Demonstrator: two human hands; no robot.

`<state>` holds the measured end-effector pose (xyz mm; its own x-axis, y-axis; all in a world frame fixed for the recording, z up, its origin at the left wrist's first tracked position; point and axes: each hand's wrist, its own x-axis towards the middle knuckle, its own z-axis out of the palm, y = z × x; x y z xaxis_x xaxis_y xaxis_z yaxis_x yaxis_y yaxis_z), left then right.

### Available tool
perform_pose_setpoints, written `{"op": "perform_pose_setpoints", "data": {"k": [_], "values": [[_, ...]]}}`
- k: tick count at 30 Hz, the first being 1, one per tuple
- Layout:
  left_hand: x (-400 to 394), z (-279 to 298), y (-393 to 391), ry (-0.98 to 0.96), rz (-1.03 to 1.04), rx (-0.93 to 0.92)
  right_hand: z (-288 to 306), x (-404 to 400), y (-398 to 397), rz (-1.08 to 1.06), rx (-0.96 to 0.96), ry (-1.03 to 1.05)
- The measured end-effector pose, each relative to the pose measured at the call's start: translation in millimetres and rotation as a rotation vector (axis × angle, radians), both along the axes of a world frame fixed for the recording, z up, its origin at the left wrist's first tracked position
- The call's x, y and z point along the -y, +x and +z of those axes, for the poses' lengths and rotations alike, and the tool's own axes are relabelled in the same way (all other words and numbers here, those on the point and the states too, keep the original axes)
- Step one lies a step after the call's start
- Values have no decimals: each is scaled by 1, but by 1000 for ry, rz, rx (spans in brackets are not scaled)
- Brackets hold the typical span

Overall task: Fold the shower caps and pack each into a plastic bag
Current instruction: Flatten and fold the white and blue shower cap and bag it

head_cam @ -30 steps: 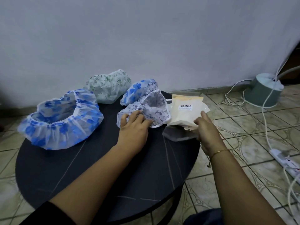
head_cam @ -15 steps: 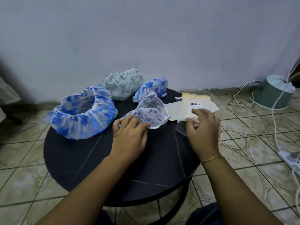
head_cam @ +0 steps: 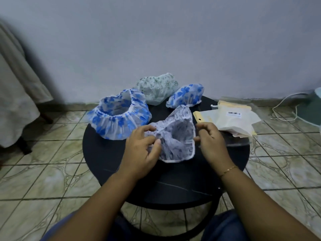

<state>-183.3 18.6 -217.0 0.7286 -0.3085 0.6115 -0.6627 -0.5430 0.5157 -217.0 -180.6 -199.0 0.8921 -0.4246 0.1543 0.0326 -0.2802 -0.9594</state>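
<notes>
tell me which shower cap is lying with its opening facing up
The big blue-flowered cap at the table's left: its elastic rim gapes upward. The green-patterned cap and the smaller blue cap lie bunched; both hands hold the grey one.

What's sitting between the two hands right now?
In the head view, the grey-patterned shower cap spans the gap: the left hand pinches its left edge, the right hand holds its right edge, above the black table.

The teal base (head_cam: pixel 312 108) is cut by the right edge; the barcode label (head_cam: pixel 234 113) print is too small to read.
</notes>
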Motion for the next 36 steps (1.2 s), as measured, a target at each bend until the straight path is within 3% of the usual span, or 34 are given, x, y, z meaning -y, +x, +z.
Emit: {"op": "perform_pose_setpoints", "data": {"k": [6, 9, 11, 13, 18, 21, 25, 28, 30, 32, 36], "values": [[-19, 9, 10, -320, 241, -443, -13, -3, 16, -113, -185, 23], [-22, 4, 23, -467, 227, -797, -12, -5, 17, -37, -279, 48], [-23, 1, 30, -488, 202, -893, -10, -6, 17, 1, -311, 44], [-23, 0, 32, -435, 194, -886, -7, -5, 16, 20, -333, 105], [-23, 2, 33, -363, 237, -769, -4, -6, 14, 122, -305, 604], [-21, 1, 36, -352, 280, -753, -3, -14, 12, 161, -265, 745], [-19, -2, 42, -459, 268, -937, -4, -18, 10, 105, -253, 976], [-21, -6, 46, -462, 197, -1142, -5, -14, 8, 156, -364, 890], [-19, -6, 45, -444, 176, -1167, -9, -12, 7, 179, -446, 761], [-17, -4, 43, -351, 219, -1073, -12, -11, 8, 146, -474, 651], [-25, 3, 39, -19, 417, -705, -11, 1, 7, 16, -502, 407]]}}
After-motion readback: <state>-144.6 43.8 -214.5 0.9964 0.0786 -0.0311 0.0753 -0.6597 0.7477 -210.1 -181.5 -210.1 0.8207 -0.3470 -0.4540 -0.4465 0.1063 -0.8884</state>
